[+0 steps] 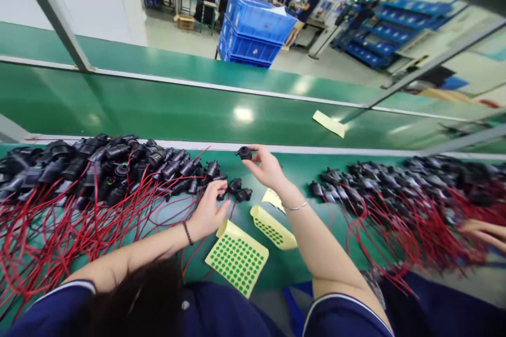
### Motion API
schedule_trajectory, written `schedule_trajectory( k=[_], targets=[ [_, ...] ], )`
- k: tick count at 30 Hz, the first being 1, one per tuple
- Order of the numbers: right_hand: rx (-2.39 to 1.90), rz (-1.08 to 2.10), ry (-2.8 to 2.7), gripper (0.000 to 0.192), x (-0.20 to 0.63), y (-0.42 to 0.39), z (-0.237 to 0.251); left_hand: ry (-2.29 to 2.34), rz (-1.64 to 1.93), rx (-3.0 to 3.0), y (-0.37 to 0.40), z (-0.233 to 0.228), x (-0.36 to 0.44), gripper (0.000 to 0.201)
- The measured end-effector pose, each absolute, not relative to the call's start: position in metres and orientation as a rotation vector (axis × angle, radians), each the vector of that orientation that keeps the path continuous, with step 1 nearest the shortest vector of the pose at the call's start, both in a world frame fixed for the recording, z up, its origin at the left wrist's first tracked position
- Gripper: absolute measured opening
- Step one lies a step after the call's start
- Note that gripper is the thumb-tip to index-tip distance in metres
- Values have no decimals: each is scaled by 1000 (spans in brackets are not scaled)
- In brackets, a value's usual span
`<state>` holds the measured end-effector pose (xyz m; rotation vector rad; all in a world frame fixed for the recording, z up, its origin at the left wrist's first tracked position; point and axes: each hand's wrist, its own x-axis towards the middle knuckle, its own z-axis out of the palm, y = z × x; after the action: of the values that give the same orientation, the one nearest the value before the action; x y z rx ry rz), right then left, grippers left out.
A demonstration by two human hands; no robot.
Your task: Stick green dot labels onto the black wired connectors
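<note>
My right hand [265, 168] is raised over the bench and pinches a small black round plastic part [244, 153] between thumb and fingers. No wire shows clearly on that part. Lower and to the left, my left hand [208, 209] has its thumb apart from its fingers. Its fingertips are at a few black cylindrical parts [242, 194] with red wires, touching or very close to one. In front of me lies a pale yellow sheet of green round stickers [239, 259]. A second, curled sticker sheet [272, 227] rests beside it, under my right forearm.
A large heap of black wired parts [106, 168] covers the bench at left, and another heap [379, 184] lies at right. Another person's hand [484, 231] is at the right heap. A yellow paper strip [329, 124] lies beyond the white ledge. Blue crates [255, 29] stand behind.
</note>
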<state>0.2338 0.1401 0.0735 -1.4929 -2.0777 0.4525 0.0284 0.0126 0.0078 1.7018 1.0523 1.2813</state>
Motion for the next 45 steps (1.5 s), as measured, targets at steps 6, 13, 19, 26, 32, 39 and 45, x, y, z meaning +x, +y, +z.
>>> schedule_trajectory(
  k=[6, 13, 19, 26, 32, 39, 45],
  targets=[
    [-1126, 350, -1932, 29, 178, 39, 55, 998, 1389, 1359, 21, 17, 51, 56],
    [-1293, 263, -1871, 17, 218, 5, 80, 1070, 1486, 1338, 31, 13, 29, 33],
    [-1666, 271, -1884, 9, 302, -31, 89, 964, 1611, 1761, 30, 20, 20, 22],
    [-1658, 447, -2087, 46, 309, -60, 51, 857, 1395, 1893, 29, 27, 23, 13],
    [-1772, 641, -1853, 33, 315, -52, 31, 725, 1010, 2055, 37, 34, 35, 10],
    [-1569, 796, -1873, 19, 306, -33, 52, 708, 729, 2042, 47, 41, 66, 11],
    [-1477, 678, -1944, 17, 291, -22, 53, 1052, 640, 1818, 50, 41, 75, 13]
  ],
)
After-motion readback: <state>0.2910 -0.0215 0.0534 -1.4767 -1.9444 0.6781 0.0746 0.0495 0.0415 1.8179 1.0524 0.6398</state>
